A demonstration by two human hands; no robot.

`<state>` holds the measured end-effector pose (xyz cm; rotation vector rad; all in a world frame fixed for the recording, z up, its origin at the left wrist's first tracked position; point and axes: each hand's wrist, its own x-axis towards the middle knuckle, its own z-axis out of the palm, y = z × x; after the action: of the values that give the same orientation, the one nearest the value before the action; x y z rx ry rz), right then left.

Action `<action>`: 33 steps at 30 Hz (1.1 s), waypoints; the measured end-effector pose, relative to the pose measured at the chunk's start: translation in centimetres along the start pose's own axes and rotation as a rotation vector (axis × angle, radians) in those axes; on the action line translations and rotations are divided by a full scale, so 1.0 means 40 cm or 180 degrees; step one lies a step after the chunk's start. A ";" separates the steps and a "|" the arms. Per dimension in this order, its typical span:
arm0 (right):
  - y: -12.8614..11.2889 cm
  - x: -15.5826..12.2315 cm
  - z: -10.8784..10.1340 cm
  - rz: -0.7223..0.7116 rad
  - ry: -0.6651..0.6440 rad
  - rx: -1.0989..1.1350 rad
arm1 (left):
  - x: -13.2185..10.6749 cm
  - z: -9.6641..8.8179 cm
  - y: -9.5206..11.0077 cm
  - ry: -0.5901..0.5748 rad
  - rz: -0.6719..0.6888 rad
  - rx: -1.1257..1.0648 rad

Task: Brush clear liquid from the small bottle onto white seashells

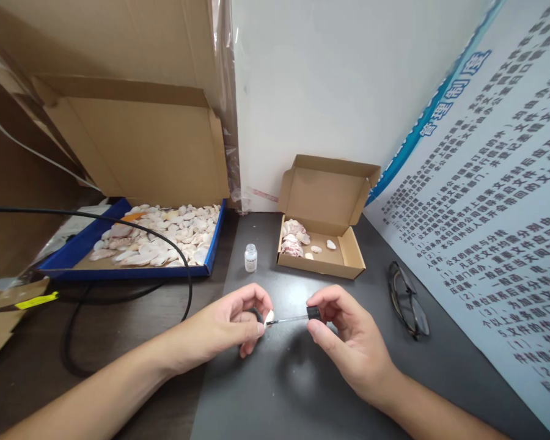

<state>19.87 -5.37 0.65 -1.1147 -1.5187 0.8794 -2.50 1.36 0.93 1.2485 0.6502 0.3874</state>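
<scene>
Brush (294, 318) in right hand (352, 343) touches shell (269, 317) in left hand (231, 324).

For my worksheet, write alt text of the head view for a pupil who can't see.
The left hand pinches a small white shell while the right hand holds a black-capped applicator, its tip at the shell. Behind are a small bottle, a blue box and a brown box of shells.

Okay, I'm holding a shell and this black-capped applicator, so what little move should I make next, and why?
Probably draw the black-capped applicator lightly along the shell: your right hand holds it with its far end at the shell's edge, your left hand pinches the shell, and the small bottle stands uncapped beyond your hands.
</scene>
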 end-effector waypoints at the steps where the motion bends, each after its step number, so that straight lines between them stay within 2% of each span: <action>1: 0.000 0.001 0.000 0.0007 0.0024 -0.0023 | -0.001 0.000 0.000 0.0003 0.0005 0.0001; 7: 0.006 0.006 0.001 -0.0070 0.0379 -0.0189 | -0.003 0.003 -0.002 0.0004 -0.0041 -0.0008; 16: -0.002 0.005 0.000 0.0032 0.0022 -0.0120 | 0.003 0.007 -0.001 0.0081 -0.0044 -0.0102; 21: 0.001 0.005 -0.001 0.0006 0.0150 -0.0165 | 0.001 0.011 0.002 0.0093 -0.0048 -0.0083; 26: 0.002 0.006 0.001 0.0056 0.0048 -0.0124 | 0.000 0.014 0.008 0.0149 -0.0068 -0.0086; 30: 0.004 0.007 0.001 0.0040 0.0164 -0.0136 | -0.001 0.016 0.014 0.0158 -0.0093 -0.0086; 33: 0.003 0.007 -0.001 0.0057 0.0055 -0.0139 | -0.002 0.015 0.013 0.0174 -0.0100 -0.0096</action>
<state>19.91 -5.09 0.64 -1.1662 -1.5222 0.8500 -2.12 1.01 1.54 1.2010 0.7072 0.4051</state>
